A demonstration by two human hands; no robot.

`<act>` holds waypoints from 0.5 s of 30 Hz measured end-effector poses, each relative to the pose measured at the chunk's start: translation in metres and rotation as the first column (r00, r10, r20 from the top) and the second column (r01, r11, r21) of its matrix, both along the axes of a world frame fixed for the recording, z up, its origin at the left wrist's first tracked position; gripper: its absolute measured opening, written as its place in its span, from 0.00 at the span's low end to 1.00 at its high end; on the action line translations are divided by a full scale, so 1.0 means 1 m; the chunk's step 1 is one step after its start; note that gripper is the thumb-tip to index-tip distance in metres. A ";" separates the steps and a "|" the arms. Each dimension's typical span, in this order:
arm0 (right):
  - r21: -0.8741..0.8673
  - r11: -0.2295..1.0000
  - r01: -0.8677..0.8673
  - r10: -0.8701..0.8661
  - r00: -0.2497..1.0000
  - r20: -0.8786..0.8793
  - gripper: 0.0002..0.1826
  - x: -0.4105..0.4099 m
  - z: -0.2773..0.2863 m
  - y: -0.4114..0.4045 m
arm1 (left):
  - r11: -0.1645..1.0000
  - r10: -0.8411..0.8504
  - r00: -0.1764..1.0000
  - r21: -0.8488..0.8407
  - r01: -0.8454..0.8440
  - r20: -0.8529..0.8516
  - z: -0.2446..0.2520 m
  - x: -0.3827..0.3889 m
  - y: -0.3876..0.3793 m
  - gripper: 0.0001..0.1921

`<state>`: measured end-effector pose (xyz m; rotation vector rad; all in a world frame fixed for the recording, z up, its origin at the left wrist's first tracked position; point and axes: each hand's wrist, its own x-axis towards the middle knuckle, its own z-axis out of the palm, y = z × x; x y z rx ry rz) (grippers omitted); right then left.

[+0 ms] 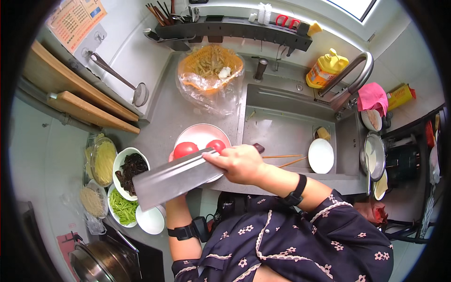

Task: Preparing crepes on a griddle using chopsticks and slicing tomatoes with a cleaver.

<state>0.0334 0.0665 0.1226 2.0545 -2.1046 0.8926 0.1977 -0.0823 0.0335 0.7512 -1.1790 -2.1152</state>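
My right hand [243, 164] grips a cleaver by its dark handle [259, 148], with the index finger laid along the steel blade [176, 179]. The broad blade slants down to the left, above the front of a white plate [202, 131]. Two red tomatoes, one at the left [185, 149] and one at the right [215, 145], sit on that plate, partly covered by the cleaver and my right hand. Fingertips of my left hand [171, 157] show at the plate's left rim, holding it; the blade hides the rest of that hand.
Left stand bowls of black fungus [132, 169], green strips [123, 206] and pale shreds [105, 162], beside an empty white bowl [150, 220]. A bagged orange basket [211, 84] is behind the plate. The sink [278, 130] holds chopsticks [282, 156] and a white bowl [320, 156].
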 end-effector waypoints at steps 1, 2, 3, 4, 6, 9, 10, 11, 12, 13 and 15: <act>-0.017 1.000 -0.016 0.015 0.999 -0.033 0.26 0.005 -0.001 -0.005 | 0.988 0.000 0.999 0.152 0.008 -0.052 -0.003 0.001 -0.001 0.27; -0.028 0.999 -0.028 0.027 0.999 -0.030 0.26 0.008 -0.004 -0.006 | 0.988 -0.004 0.999 0.152 0.012 -0.050 -0.003 0.001 0.000 0.27; -0.039 0.998 -0.045 0.044 0.999 -0.028 0.26 0.011 -0.007 -0.007 | 0.989 0.007 0.999 0.147 -0.002 -0.037 -0.002 0.001 0.001 0.27; -0.039 0.998 -0.047 0.046 0.999 -0.026 0.26 0.012 -0.009 -0.008 | 0.990 0.019 1.000 0.142 -0.016 -0.024 -0.002 0.001 0.002 0.27; -0.064 0.996 -0.055 0.054 0.998 -0.017 0.27 0.014 -0.012 -0.009 | 0.990 0.044 0.999 0.131 -0.044 0.002 0.001 0.000 0.003 0.27; -0.060 0.996 -0.065 0.065 0.998 -0.004 0.28 0.014 -0.010 -0.008 | 0.990 0.083 0.996 0.109 -0.087 0.041 0.007 0.000 0.006 0.27; -0.061 0.996 -0.067 0.067 0.998 -0.002 0.28 0.015 -0.010 -0.009 | 0.990 0.095 0.994 0.101 -0.100 0.054 0.009 -0.001 0.007 0.27; -0.084 0.995 -0.057 0.058 0.998 0.004 0.29 0.015 -0.011 -0.009 | 0.989 0.106 0.992 0.092 -0.112 0.066 0.011 -0.001 0.009 0.27; -0.106 0.993 -0.045 0.047 0.999 0.010 0.30 0.016 -0.011 -0.008 | 0.989 0.115 0.990 0.083 -0.122 0.079 0.014 -0.002 0.010 0.27; -0.107 0.993 -0.043 0.045 0.999 0.013 0.30 0.017 -0.012 -0.009 | 0.989 0.124 0.988 0.073 -0.131 0.093 0.017 -0.003 0.012 0.27; -0.138 0.989 -0.045 0.048 0.999 0.014 0.31 0.017 -0.013 -0.009 | 0.987 0.142 0.983 0.055 -0.149 0.118 0.022 -0.002 0.014 0.27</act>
